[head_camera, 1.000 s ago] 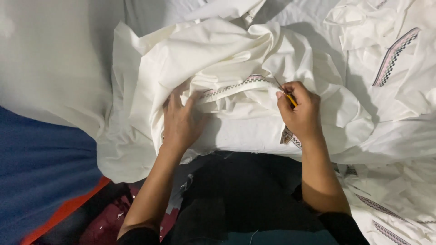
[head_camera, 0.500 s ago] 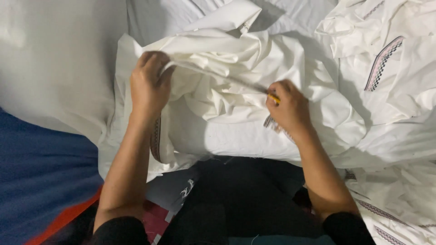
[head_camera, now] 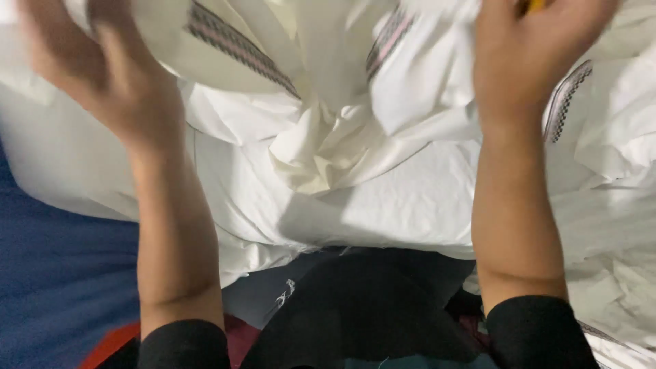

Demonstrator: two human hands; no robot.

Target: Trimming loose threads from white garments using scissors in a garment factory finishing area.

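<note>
A large white cloth (head_camera: pixel 383 198) with dark patterned bands is lying bunched across the whole view, its middle hanging in crumpled folds between two raised arms in black sleeves. The left hand (head_camera: pixel 102 75) is gripping the cloth's upper left edge, fingers closed around it. The right hand (head_camera: pixel 526 61) is holding the upper right edge, with a small yellow object (head_camera: pixel 534 5) showing at its fingertips.
</note>
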